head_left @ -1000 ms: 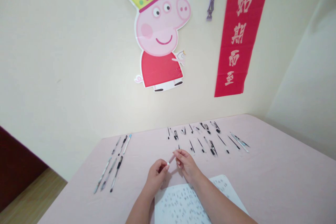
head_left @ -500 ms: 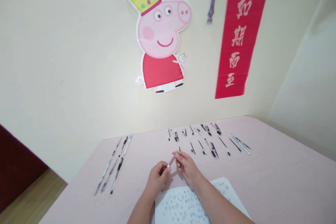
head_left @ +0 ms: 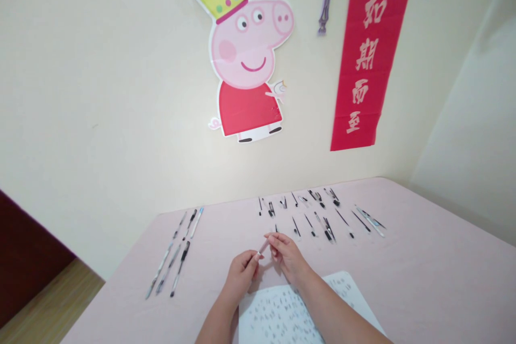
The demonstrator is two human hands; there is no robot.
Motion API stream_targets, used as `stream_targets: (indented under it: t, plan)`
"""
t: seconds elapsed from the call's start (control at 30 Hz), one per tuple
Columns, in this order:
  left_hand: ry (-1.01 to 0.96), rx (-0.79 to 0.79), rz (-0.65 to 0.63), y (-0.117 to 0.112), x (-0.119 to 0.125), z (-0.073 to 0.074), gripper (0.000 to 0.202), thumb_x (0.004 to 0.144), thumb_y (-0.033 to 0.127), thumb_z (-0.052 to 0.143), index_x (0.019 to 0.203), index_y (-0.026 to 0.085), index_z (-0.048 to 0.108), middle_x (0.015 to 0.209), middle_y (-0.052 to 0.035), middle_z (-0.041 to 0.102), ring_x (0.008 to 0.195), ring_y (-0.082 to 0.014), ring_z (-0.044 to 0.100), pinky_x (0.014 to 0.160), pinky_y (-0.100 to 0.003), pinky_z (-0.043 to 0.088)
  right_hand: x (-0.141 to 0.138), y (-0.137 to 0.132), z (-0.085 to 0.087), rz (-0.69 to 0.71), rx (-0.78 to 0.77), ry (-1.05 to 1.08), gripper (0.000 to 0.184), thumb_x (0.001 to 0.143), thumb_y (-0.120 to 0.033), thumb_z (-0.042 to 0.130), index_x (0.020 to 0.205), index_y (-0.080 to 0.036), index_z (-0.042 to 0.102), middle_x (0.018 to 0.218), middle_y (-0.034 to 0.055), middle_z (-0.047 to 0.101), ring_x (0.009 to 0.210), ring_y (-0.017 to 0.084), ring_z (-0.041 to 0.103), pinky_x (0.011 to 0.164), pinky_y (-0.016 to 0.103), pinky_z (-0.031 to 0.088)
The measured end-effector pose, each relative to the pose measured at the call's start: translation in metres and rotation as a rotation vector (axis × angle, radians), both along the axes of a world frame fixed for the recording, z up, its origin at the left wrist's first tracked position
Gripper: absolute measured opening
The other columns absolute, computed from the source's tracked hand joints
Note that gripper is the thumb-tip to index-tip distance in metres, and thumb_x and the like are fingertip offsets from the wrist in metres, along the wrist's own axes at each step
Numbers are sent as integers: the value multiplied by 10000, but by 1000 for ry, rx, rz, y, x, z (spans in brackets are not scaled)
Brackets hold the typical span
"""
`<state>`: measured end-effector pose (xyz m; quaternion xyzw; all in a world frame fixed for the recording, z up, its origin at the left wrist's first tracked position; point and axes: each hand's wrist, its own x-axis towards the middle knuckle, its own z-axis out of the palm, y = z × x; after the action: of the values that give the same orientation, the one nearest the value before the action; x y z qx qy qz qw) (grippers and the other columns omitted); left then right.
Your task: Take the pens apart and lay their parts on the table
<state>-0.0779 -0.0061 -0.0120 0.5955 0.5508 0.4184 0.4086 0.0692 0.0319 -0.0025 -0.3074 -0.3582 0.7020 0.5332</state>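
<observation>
My left hand (head_left: 243,272) and my right hand (head_left: 287,259) meet over the near middle of the table. Between them they pinch a thin, pale pen barrel (head_left: 264,246), slanting up to the right. The left thumb and forefinger close on its lower end, where a bit of white shows. Fingertips of the right hand grip the upper end. How much of the barrel lies inside the fingers is hidden. Below the wrists lies a white sheet covered in handwriting (head_left: 274,314), partly covered by my right forearm.
Several assembled pens (head_left: 180,269) lie in two rows on the left of the pink-covered table (head_left: 121,301). Beyond my hands, loose pen parts (head_left: 327,230) such as refills and caps are spread in two rows. A wall (head_left: 133,118) rises behind the table.
My left fingers have shifted slightly on the lower end of the barrel, covering more of the white bit. My right hand has hardly moved.
</observation>
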Motion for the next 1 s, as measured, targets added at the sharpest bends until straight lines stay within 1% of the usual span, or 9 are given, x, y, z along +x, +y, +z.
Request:
stream_targets:
  t: [0.13, 0.27, 0.33, 0.47, 0.6, 0.67, 0.8, 0.93, 1.0]
  plan:
    - [-2, 12, 3, 0, 0, -2, 466, 762, 567, 455, 795, 137, 633, 479, 44, 450, 445, -90, 387, 460, -209, 290, -1, -1, -1, -12, -30, 23, 394, 591, -414, 750, 869, -149, 664, 472, -65, 460, 434, 53, 363, 420, 174, 261]
    - [6, 18, 0, -1, 0, -1, 465, 756, 570, 467, 779, 137, 633, 474, 44, 449, 443, -86, 384, 457, -206, 289, -2, 1, -5, -40, -12, -5, 332, 568, -419, 764, 704, -165, 601, 441, -80, 442, 407, 47, 339, 412, 173, 259]
    - [-7, -1, -11, -1, 0, -1, 486, 750, 588, 464, 780, 132, 628, 470, 43, 454, 435, -85, 384, 452, -206, 293, -2, 2, -6, -43, -6, -24, 329, 564, -419, 766, 656, -164, 579, 426, -79, 438, 401, 45, 335, 411, 173, 256]
    - [-63, -47, -24, -1, 0, -2, 532, 738, 627, 451, 783, 124, 617, 465, 42, 458, 424, -82, 388, 445, -204, 298, 0, 2, -6, -33, -5, -21, 340, 571, -428, 758, 728, -151, 639, 444, -69, 447, 421, 49, 357, 415, 173, 260]
    - [-90, -47, -24, -1, 0, -2, 517, 732, 627, 466, 760, 131, 607, 467, 45, 458, 423, -75, 384, 441, -197, 284, -1, 1, -5, -38, 5, -29, 391, 581, -439, 747, 839, -156, 665, 510, -52, 494, 446, 59, 392, 419, 177, 279]
    - [-96, -53, -23, -1, 1, -1, 503, 721, 624, 483, 752, 138, 605, 464, 49, 455, 422, -75, 383, 439, -196, 279, -2, 2, -7, -55, 23, -51, 371, 585, -439, 744, 818, -165, 654, 514, -54, 500, 436, 60, 387, 415, 181, 278]
    - [-94, -81, -19, -2, 1, 1, 489, 700, 621, 505, 750, 145, 608, 462, 51, 451, 425, -76, 381, 431, -194, 270, -4, 4, -11, -69, 53, -88, 308, 581, -424, 749, 661, -166, 601, 447, -73, 453, 397, 56, 347, 402, 188, 260]
    - [-90, -96, -18, -1, 1, 0, 493, 707, 614, 496, 769, 140, 617, 476, 44, 463, 433, -77, 385, 426, -191, 267, -2, 3, -10, -49, 34, -80, 322, 578, -429, 750, 702, -155, 637, 466, -60, 475, 411, 58, 366, 412, 188, 274]
    - [-98, -96, -16, -1, 0, 0, 497, 707, 613, 498, 774, 136, 617, 481, 41, 469, 439, -78, 393, 432, -191, 271, -2, 2, -7, -31, 27, -74, 351, 574, -433, 752, 757, -148, 661, 524, -36, 531, 431, 59, 392, 417, 187, 280]
